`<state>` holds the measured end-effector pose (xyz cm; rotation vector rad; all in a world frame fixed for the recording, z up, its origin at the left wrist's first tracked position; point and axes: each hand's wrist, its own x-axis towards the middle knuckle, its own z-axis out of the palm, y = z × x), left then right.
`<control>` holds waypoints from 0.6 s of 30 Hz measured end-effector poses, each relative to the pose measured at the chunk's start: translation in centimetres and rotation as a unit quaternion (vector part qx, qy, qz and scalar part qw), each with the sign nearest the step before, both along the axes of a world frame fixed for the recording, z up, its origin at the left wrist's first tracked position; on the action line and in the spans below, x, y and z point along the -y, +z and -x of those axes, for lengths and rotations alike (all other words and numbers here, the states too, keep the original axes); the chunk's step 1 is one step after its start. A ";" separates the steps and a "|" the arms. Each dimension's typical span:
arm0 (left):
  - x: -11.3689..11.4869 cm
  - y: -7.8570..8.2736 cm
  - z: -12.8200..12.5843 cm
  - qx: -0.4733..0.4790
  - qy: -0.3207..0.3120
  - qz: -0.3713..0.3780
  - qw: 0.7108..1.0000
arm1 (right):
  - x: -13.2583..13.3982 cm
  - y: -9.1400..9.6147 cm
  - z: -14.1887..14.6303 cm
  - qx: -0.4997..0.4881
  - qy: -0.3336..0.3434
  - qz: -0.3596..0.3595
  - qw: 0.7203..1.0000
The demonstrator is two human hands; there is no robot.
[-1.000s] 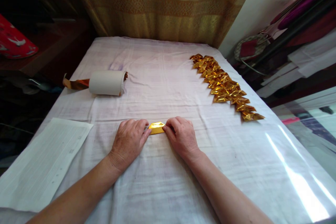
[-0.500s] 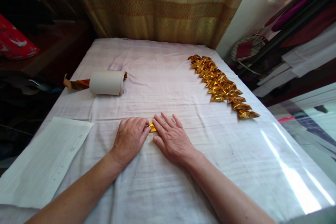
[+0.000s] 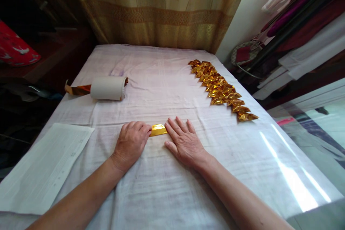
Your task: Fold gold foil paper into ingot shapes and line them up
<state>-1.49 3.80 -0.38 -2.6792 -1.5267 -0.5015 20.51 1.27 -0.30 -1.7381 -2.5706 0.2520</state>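
Note:
A folded strip of gold foil paper (image 3: 158,130) lies on the white sheet (image 3: 151,187) between my hands. My left hand (image 3: 131,140) pinches its left end, the fingertips closed on it. Flat on the sheet, fingers spread, my right hand (image 3: 184,140) touches the strip's right end with its fingertips. Whatever part of the foil lies under the fingers is hidden. Beyond, to the right, folded gold foil pieces (image 3: 219,90) overlap in a slanting row.
A pale roll (image 3: 107,88) with gold foil strips (image 3: 77,90) poking out lies at the far left. A white printed sheet of paper (image 3: 48,169) rests at the near left. Behind the table hangs a gold curtain (image 3: 161,14). Clothes (image 3: 315,50) hang at the right.
My right hand has slid right along the foil, so more of the gold strip shows between my hands. The left hand keeps its pinch. The view has shifted slightly.

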 end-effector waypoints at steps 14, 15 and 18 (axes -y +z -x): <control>1.9 -0.5 4.2 -0.108 -0.123 0.089 0.982 | 0.0 -0.2 0.1 -0.041 0.002 -0.015 0.999; 1.9 -0.3 4.5 -0.110 -0.124 0.088 0.982 | 0.0 -0.2 0.1 -0.042 0.002 -0.018 0.999; 1.8 0.6 4.6 -0.105 -0.126 0.085 0.983 | 0.0 -0.2 0.2 -0.042 0.000 -0.023 0.999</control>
